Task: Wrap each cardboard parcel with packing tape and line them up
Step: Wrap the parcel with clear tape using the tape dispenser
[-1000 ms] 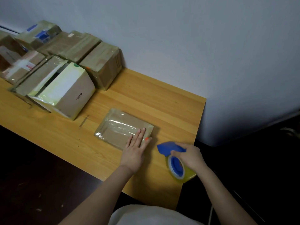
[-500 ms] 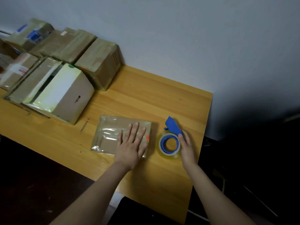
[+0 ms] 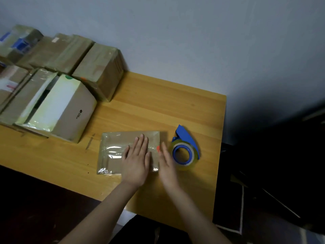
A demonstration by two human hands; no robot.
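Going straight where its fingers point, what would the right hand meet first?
Likely nothing soon: the right hand points along the right edge of the flat parcel, perhaps brushing it, then over bare table to the wall. The tape dispenser sits aside.

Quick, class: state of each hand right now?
Left hand: open, pressing flat on the parcel.
Right hand: open, holding nothing, beside the tape.

The left hand (image 3: 136, 166) and right hand (image 3: 167, 166) are bare, as are the 2 forearms (image 3: 98, 213).
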